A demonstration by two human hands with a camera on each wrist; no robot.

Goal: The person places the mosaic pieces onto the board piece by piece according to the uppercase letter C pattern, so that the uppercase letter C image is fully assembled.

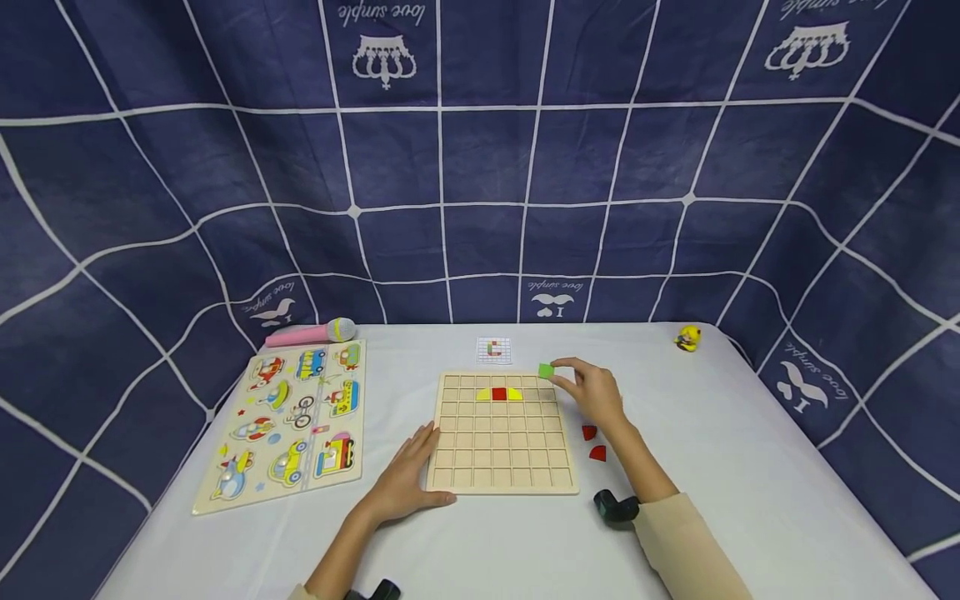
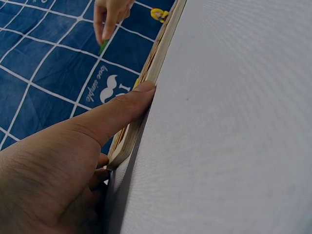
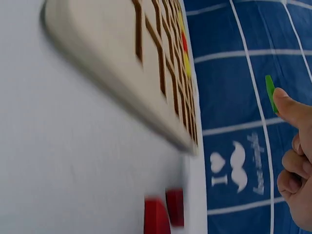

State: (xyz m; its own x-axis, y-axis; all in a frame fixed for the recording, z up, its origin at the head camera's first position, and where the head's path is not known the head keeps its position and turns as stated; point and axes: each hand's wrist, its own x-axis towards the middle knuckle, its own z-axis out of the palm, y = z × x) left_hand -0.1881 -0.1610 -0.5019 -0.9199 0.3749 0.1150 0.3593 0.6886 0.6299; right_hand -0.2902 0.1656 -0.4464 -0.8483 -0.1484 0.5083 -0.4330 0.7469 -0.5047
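Observation:
A green square tile point(image 1: 546, 371) is pinched between the thumb and forefinger of my right hand point(image 1: 592, 392), above the far right corner of the wooden grid board point(image 1: 502, 458). In the board's upper rows lie a red square tile point(image 1: 499, 394) and two yellow quarter-round tiles, one on each side of it; a yellow tile point(image 1: 514, 394) is on the right. My left hand point(image 1: 405, 479) rests at the board's near left corner, its thumb along the front edge in the left wrist view. Two red quarter-round tiles point(image 1: 597, 453) lie right of the board.
A small pattern card point(image 1: 494, 351) lies behind the board. On the left are a vehicle puzzle board point(image 1: 292, 425) and a pink toy microphone point(image 1: 307, 335). A yellow figurine point(image 1: 687, 337) stands at the back right. A dark blue checked curtain point(image 1: 480, 167) hangs behind the table.

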